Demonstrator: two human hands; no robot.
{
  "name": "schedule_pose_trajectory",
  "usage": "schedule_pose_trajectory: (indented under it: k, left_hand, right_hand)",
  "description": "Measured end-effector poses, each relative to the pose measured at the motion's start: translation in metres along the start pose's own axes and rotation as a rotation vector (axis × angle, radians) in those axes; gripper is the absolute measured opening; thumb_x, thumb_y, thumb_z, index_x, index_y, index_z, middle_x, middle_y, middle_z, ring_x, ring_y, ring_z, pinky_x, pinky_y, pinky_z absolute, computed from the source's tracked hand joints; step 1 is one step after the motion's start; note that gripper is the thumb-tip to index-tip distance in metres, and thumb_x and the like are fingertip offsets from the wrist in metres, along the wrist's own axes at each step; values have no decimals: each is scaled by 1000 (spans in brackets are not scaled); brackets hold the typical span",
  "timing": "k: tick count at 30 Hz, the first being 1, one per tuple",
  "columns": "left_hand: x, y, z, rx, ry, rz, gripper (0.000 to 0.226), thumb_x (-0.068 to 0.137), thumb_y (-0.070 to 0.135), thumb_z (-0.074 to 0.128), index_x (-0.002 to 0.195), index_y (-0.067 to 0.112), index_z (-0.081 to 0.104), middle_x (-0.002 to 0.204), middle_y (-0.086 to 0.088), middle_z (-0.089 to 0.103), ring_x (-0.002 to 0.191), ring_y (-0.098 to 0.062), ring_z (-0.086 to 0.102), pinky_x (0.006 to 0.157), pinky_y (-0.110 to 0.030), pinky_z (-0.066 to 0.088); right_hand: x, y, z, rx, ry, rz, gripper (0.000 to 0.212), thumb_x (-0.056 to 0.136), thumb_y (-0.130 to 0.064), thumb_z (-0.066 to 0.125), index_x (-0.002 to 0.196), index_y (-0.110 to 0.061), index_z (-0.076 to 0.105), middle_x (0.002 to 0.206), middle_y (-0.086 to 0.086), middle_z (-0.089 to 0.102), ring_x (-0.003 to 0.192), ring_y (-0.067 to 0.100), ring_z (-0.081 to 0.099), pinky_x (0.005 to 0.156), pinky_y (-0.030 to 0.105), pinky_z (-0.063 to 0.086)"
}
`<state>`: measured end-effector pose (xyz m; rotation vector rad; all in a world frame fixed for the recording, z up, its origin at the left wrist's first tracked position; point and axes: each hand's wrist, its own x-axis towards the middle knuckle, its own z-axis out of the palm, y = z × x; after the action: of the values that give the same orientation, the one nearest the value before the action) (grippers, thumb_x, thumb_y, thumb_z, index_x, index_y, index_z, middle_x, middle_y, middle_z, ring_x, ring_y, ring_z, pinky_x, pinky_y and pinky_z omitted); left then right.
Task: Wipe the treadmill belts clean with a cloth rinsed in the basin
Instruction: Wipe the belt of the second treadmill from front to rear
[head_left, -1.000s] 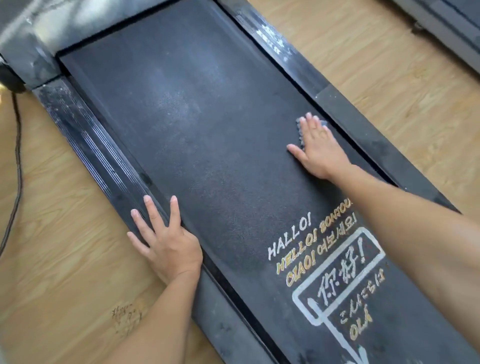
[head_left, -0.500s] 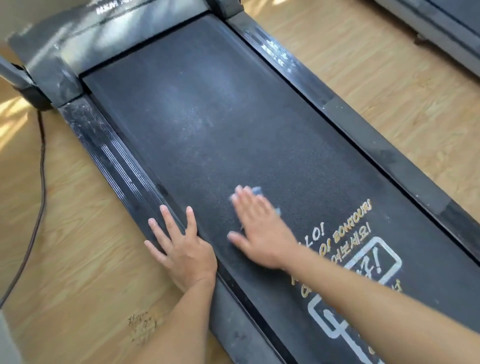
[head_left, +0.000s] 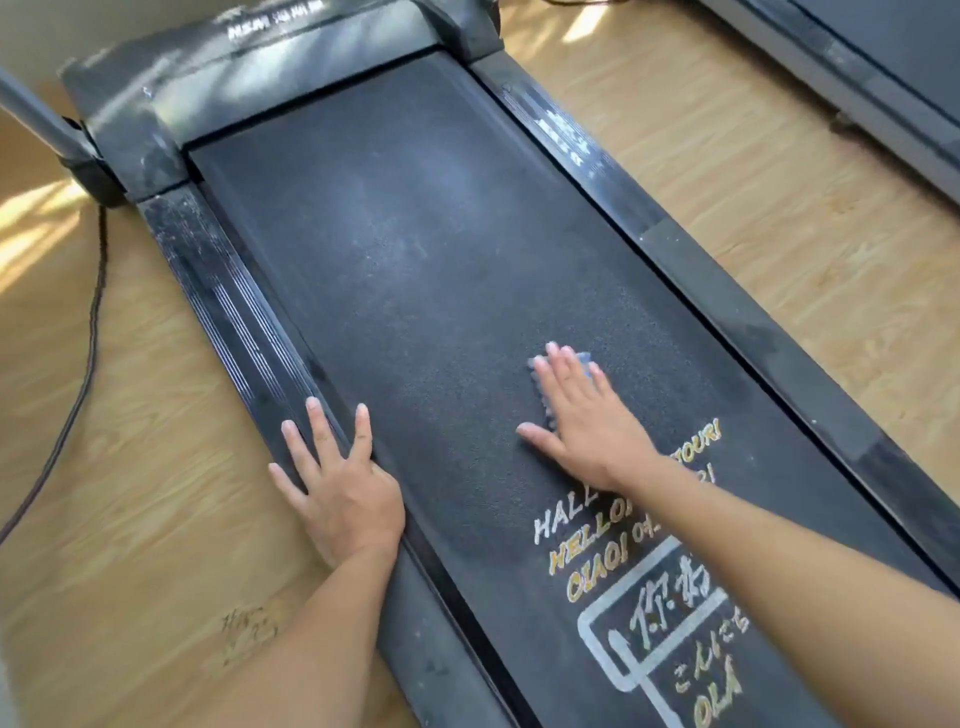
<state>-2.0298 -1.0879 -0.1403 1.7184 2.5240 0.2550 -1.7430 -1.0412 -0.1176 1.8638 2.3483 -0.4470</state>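
Head view: left hand splayed on rail; right hand flat on one seemingly blue cloth.

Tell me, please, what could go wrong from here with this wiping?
1. The right hand presses the cloth flat rather than gripping it, so it may slip out or bunch.
2. A pale dusty film covers the belt further up; a dirty cloth might only smear it.
3. The left hand leans on the side rail at the belt's edge; if the belt shifts, fingers could get nipped.
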Motion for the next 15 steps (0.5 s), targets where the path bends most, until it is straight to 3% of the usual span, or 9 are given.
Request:
schedule_pose_trajectory:
  k: [3, 6, 11, 15]
  left_hand:
    - [-1, 2, -1, -14, 18, -26, 66, 99, 12, 53, 158, 42, 47, 179, 0, 11, 165, -31, 3, 131, -61, 3]
    - [-1, 3, -1, -55, 52, -2, 62, 100, 10, 54, 155, 40, 51, 178, -1, 19, 165, -31, 9, 131, -61, 6]
    - [-11, -3, -4, -272, 106, -44, 56, 105, 5, 48, 158, 20, 49, 170, -4, 38, 161, -25, 26, 132, -56, 13]
    - [-82, -15, -1, -454, 194, -217, 57, 101, 5, 36, 157, 9, 48, 168, -6, 41, 159, -27, 32, 129, -49, 27]
  right_hand:
    - [8, 113, -31, -21, -39, 289, 111, 88, -89, 11, 166, -11, 2, 174, 14, -3, 161, 27, -3, 130, 48, 5]
    - [4, 150, -33, -13, -91, 259, 114, 85, -89, 8, 165, -10, -8, 173, 13, -14, 160, 24, -14, 130, 45, -3]
    - [-9, 68, -5, 122, 34, 158, 106, 93, -83, 11, 166, -8, -4, 173, 13, -15, 159, 23, -19, 129, 42, -8]
    - [-39, -67, 30, 131, -23, -300, 96, 99, -75, 13, 166, -9, 0, 173, 10, -15, 159, 19, -20, 130, 40, -9]
